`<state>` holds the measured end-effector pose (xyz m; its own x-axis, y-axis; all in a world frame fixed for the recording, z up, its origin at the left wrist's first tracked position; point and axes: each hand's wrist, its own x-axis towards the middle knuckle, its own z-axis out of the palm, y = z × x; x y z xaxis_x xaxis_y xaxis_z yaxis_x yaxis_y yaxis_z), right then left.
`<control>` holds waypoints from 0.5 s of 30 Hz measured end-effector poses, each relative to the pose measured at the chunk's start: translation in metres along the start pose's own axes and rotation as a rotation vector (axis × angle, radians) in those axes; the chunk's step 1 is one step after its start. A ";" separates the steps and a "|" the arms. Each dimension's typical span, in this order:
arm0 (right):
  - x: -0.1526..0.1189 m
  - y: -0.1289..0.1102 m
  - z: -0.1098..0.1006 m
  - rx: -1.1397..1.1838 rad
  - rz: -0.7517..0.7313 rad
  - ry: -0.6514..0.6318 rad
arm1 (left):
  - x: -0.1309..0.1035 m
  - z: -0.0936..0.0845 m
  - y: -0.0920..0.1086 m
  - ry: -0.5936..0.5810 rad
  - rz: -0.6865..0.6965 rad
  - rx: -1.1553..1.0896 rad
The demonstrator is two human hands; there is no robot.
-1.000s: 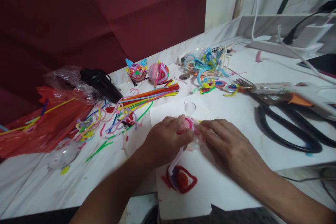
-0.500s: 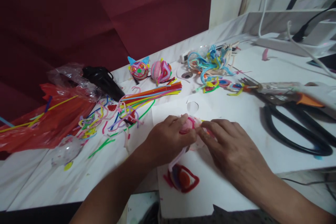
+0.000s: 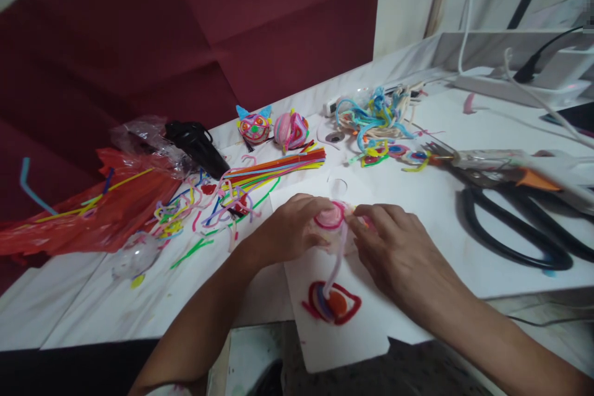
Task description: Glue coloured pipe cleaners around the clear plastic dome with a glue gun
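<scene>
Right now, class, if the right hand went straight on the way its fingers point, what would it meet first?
The right hand would probably first meet the magenta-rimmed pink coil; they look very close, perhaps touching, but depth is unclear here.

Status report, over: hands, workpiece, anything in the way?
Left hand holding pink-coiled ball. Right hand at its right side, grip unclear. Pale strip down to red-rimmed eye piece. Black-handled scissors off right, apart from both hands.
</scene>
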<state>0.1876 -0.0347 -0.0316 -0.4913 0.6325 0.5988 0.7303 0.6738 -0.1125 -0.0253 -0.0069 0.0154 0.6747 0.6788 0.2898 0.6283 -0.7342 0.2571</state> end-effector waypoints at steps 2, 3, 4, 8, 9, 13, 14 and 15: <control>0.004 0.005 -0.003 -0.003 -0.003 -0.033 | 0.002 0.002 0.004 0.000 -0.048 0.036; 0.006 0.007 -0.005 -0.010 -0.007 -0.053 | 0.003 0.003 0.007 -0.008 -0.074 0.059; 0.008 0.009 -0.006 -0.020 -0.011 -0.070 | 0.004 0.004 0.009 -0.018 -0.095 0.084; 0.009 0.011 -0.007 -0.088 -0.024 -0.067 | 0.008 0.006 0.019 -0.084 -0.125 0.173; 0.008 0.010 -0.007 -0.110 -0.023 -0.053 | 0.009 0.006 0.020 -0.102 -0.126 0.187; 0.002 0.001 -0.005 -0.155 -0.019 0.012 | 0.012 0.004 0.022 -0.147 -0.123 0.232; 0.000 -0.002 -0.005 -0.149 -0.018 0.031 | 0.013 0.003 0.022 -0.153 -0.122 0.240; -0.001 -0.005 -0.005 -0.139 -0.019 0.048 | 0.013 0.003 0.021 -0.153 -0.121 0.241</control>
<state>0.1870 -0.0407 -0.0272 -0.4846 0.5990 0.6375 0.7815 0.6238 0.0079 -0.0019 -0.0137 0.0220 0.6285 0.7680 0.1232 0.7689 -0.6373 0.0502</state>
